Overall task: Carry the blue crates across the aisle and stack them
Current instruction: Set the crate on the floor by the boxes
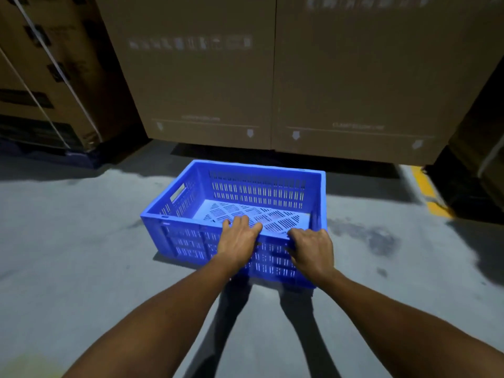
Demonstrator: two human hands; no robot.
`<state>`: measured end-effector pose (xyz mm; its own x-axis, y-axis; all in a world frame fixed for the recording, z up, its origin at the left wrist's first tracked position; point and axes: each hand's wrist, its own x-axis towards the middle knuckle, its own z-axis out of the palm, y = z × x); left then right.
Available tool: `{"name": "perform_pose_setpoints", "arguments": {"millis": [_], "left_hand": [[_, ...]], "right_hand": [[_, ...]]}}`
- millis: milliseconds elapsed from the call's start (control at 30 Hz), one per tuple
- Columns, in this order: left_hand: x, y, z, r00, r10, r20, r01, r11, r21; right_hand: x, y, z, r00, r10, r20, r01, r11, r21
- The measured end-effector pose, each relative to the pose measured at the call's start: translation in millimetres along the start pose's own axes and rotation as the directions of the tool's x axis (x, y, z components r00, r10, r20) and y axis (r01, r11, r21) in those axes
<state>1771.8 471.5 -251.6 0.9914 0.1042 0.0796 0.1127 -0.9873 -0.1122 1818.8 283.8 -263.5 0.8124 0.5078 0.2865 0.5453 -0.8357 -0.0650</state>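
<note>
One empty blue slotted crate (256, 189) is in front of me over the grey floor, its long near wall toward me. My left hand (237, 238) lies over the near rim, fingers hooked inside the crate. My right hand (311, 249) grips the same rim close to the near right corner, fingers curled over the edge and thumb against the outer wall. Whether the crate rests on the floor or hangs just above it I cannot tell. No other blue crate is in view.
Tall cardboard cartons (272, 77) form a wall right behind the crate. A strapped carton on a dark pallet (49, 85) stands at the left. A yellow floor line (428, 192) runs at the right beside more dark cartons. Grey concrete floor (81, 241) spreads to the left.
</note>
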Motion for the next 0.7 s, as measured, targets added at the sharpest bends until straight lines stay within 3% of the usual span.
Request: {"name": "perform_pose_setpoints", "arguments": {"millis": [167,700], "left_hand": [[3,9,29,0.999,-0.042,0.001,0.042,0.999,-0.023],[14,8,26,0.998,-0.024,0.063,0.035,0.983,-0.181]], "right_hand": [[-1,11,27,0.999,0.017,0.03,-0.017,1.0,-0.021],[7,6,34,0.986,0.14,0.093,-0.141,0.99,0.004]]}}
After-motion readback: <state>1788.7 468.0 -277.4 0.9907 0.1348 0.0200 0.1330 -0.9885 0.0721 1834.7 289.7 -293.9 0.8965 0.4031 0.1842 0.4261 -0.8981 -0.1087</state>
